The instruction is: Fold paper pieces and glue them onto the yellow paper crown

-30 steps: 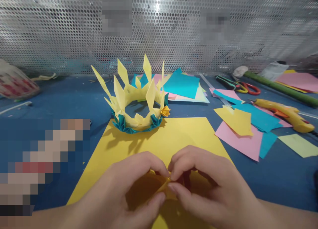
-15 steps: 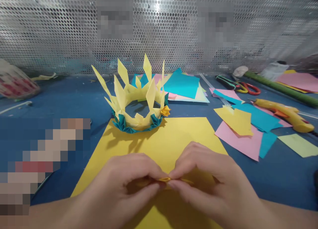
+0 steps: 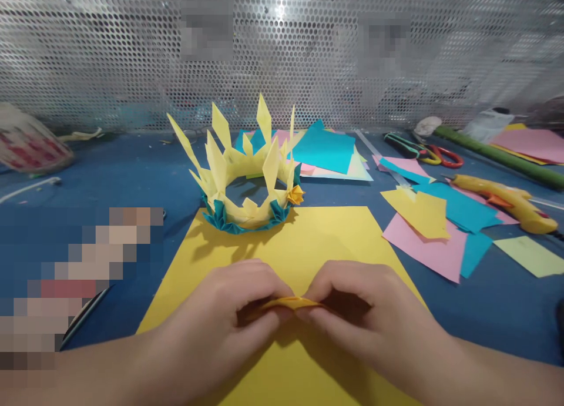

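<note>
Between both hands is a small folded piece of yellow paper (image 3: 293, 302), seen nearly edge-on. My left hand (image 3: 238, 303) pinches its left part between thumb and fingers. The right part is pinched the same way by my right hand (image 3: 363, 309), the fingertips of the two hands almost meeting. Beneath them lies a large yellow sheet (image 3: 335, 235) on the blue table. A pale yellow paper crown (image 3: 247, 215) with tall diamond points stands upright at the sheet's far edge. Teal folded pieces run round its base, and an orange-yellow paper flower (image 3: 295, 194) sits on its right side.
To the right lie loose pink, teal and yellow paper pieces (image 3: 416, 212), a yellow glue gun (image 3: 497, 194), scissors (image 3: 443, 155) and a green stick (image 3: 497, 156). Teal sheets (image 3: 326, 147) lie behind the crown. A perforated metal panel (image 3: 282, 71) closes off the back. A pixelated patch covers the left.
The folded paper has turned between my fingers and now shows a longer, flatter edge. My right hand has lowered slightly. The crown stays in place.
</note>
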### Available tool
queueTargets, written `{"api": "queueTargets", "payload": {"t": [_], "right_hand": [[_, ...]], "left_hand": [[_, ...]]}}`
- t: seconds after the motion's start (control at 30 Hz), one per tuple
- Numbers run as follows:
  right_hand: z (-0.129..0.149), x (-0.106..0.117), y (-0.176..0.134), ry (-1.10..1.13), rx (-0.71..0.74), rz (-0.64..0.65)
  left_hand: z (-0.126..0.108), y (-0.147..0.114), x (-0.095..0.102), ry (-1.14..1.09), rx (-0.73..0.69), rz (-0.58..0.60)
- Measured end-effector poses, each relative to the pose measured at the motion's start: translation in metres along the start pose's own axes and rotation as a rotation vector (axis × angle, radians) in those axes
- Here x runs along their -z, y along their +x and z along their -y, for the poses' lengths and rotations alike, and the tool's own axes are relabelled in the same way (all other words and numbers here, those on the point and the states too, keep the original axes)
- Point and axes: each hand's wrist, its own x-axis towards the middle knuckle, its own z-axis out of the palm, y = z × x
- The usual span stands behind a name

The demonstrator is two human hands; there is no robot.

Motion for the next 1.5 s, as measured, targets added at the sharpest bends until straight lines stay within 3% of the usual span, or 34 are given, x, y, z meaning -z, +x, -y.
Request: {"api": "queueTargets", "payload": {"t": [0.3,0.53,0.7,0.83,0.9,1.07,1.17,1.3,1.5], "right_hand": [[0.002,0.001,-0.009,0.005,0.142,0.043],[0.004,-0.003,-0.014,0.068,0.096,0.139],[0.001,-0.003,-0.012,0.246,-0.037,0.152],[0.001,0.001,-0.010,0.249,-0.003,0.158],[0.001,0.002,-0.007,0.285,-0.023,0.146],[0.001,0.003,-0.002,0.539,-0.270,0.180],[-0.001,0.003,-0.002,0.584,-0.299,0.186],[-0.003,0.004,-0.003,0.478,-0.210,0.164],[-0.004,0.005,-0.005,0.218,0.108,0.226]], "left_hand": [[-0.009,-0.009,-0.006,0.093,-0.051,0.014],[-0.014,-0.013,-0.009,0.090,0.032,0.093],[-0.014,-0.011,-0.008,-0.065,0.172,0.111],[-0.009,-0.010,-0.010,-0.347,0.288,0.069],[-0.006,-0.011,-0.011,-0.414,0.274,0.023],[-0.002,-0.014,-0.010,-0.476,0.238,0.017],[-0.003,-0.014,-0.009,-0.562,0.252,0.017],[-0.003,-0.013,-0.008,-0.502,0.255,-0.008],[-0.005,-0.009,-0.003,-0.286,0.132,-0.091]]}}
